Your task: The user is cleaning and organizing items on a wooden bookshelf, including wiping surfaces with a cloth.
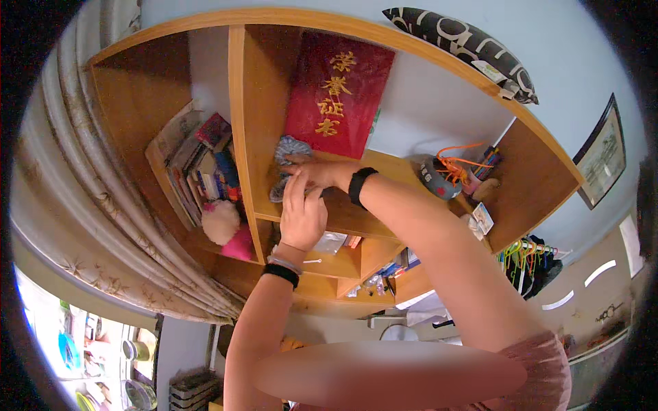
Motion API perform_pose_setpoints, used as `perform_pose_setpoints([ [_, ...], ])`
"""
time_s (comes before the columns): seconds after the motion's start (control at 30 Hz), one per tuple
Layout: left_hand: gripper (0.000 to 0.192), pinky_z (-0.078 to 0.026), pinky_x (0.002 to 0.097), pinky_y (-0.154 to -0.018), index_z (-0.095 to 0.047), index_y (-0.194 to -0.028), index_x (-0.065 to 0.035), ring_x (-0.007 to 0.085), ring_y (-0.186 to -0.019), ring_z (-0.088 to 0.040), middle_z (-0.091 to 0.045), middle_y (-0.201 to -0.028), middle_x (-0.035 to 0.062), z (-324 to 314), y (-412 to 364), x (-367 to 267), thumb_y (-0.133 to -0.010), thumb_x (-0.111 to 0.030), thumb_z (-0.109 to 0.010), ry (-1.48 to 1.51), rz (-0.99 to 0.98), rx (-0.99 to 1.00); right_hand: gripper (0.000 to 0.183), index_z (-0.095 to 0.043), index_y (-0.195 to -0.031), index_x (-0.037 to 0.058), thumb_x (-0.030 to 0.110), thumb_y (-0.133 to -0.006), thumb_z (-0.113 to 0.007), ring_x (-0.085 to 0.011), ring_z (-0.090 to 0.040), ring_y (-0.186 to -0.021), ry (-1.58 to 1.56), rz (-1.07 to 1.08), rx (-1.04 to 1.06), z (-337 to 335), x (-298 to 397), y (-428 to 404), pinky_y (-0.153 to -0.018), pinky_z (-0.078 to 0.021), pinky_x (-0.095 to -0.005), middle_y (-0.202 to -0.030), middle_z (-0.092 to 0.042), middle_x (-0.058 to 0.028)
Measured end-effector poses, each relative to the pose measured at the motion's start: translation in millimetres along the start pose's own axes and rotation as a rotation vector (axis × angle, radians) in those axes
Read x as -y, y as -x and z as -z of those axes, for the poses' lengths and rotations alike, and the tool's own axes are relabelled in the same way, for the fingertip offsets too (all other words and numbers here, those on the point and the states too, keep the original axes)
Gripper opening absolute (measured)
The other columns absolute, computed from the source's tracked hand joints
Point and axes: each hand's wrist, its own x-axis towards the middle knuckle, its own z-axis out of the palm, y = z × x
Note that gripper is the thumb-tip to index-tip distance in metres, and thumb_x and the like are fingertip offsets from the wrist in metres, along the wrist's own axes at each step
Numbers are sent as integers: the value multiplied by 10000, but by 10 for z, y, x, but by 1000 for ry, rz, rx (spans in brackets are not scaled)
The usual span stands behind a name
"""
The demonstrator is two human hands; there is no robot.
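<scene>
On the wooden shelf at the left of the middle compartment lies a grey fuzzy item (293,148), partly covered by my hands. My right hand (316,173) reaches across from the right, its fingers against this item; whether they grip it is hidden. My left hand (303,216) is raised in front of the shelf edge, fingers extended and slightly apart, their tips overlapping my right hand in view. Nothing shows held in it. Behind the hands a red certificate folder (339,95) with gold characters leans upright against the compartment's back. Both wrists wear black bands.
Books (205,174) and a fluffy cream ball (221,222) fill the left compartment. To the right stand a dark grey round object (438,177), an orange lobster figure (455,169) and a small picture card (482,218). A patterned cushion (462,46) lies on top. Curtains (103,205) hang left.
</scene>
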Motion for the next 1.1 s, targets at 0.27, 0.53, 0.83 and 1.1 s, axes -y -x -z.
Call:
perform_pose_setpoints([
  [0.27, 514, -195, 545, -1112, -414, -1296, 15, 469, -1351, -208, -239, -1465, 249, 243, -77, 28, -851, -203, -553, 149, 51, 100, 444, -506, -1284, 66, 197, -861, -535, -341, -415, -1276, 38, -29, -261, -267, 602, 923, -1067, -339, -398, -1371, -445, -203],
  [0.53, 496, -198, 525, -1131, -534, -1225, 2, 377, -1344, -285, -399, -1374, 203, 226, -144, -68, -792, -218, -633, 21, -8, 295, 527, -449, -1349, 66, 138, -842, -572, -308, -374, -1319, -313, -451, -77, 345, 489, 1995, -1104, -289, -403, -1384, -437, -181],
  [0.83, 380, -304, 497, -1090, -599, -1064, 22, 375, -1238, -427, -507, -1237, 235, 81, -83, -38, -826, -273, -627, -71, 9, 259, 739, -406, -1341, 18, 396, -794, -727, -235, -468, -1186, -948, -934, -962, 510, -628, 1151, -973, -354, -354, -1262, -533, -108],
  [1.1, 355, -317, 482, -1084, -605, -1044, 21, 368, -1215, -441, -536, -1179, 220, 200, -86, -14, -843, -271, -617, -88, 51, 270, 553, -591, -1130, 64, 374, -725, -803, -209, -559, -1014, -1074, -691, -1071, 428, -789, 779, -864, -394, -360, -1077, -643, -59],
])
